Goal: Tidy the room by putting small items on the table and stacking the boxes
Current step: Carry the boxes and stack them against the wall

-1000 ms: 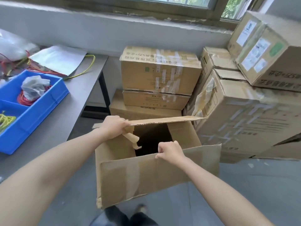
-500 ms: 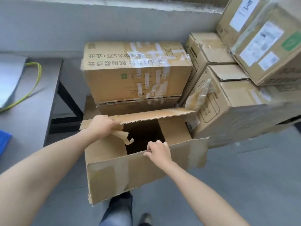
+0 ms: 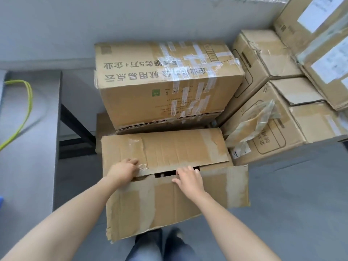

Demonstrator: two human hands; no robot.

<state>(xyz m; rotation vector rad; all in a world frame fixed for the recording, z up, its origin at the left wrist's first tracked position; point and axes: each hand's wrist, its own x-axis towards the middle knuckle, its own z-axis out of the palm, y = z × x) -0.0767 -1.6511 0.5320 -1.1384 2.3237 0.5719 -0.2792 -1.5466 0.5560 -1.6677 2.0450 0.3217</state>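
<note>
A worn, taped cardboard box (image 3: 216, 191) is directly in front of me, low against a stack of boxes. Its far flap (image 3: 178, 149) is folded down over the opening and its near flap meets it, leaving a narrow dark gap between them. My left hand (image 3: 123, 171) rests with its fingers on top of the far flap's near edge, by a patch of torn tape. My right hand (image 3: 188, 178) lies flat on the near flap, fingertips at the gap. Behind it, a large taped box (image 3: 165, 80) with printed characters sits on top of flatter boxes.
More cardboard boxes (image 3: 267, 132) are piled at the right, one with loose plastic film. A grey table (image 3: 28, 144) with a yellow-green cable (image 3: 26, 102) stands at the left, its dark frame beside the box. Grey floor is open at the lower right. My legs (image 3: 150, 245) are below the box.
The box's far flap has come down from raised to nearly flat and the opening has closed to a slit. My view has moved closer and tilted down; the blue bin has left the frame.
</note>
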